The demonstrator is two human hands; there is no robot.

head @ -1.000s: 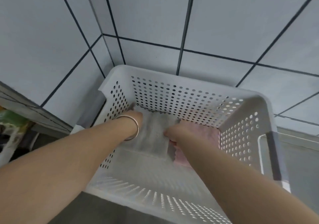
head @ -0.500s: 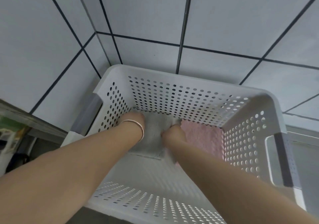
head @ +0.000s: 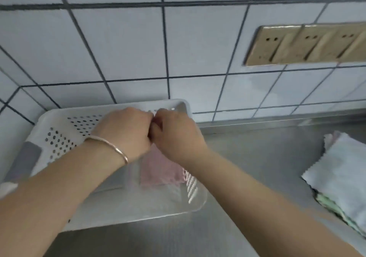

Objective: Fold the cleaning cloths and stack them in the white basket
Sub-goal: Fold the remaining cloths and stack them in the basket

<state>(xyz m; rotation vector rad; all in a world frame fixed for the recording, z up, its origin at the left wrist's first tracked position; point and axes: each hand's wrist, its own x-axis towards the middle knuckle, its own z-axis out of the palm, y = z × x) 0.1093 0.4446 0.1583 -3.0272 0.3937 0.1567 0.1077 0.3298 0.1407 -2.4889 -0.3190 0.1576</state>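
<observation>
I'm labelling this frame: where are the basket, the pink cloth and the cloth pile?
basket (head: 195,203), head view, near right rim.
pink cloth (head: 160,169), head view, its middle.
cloth pile (head: 340,179), head view, top cloth.
</observation>
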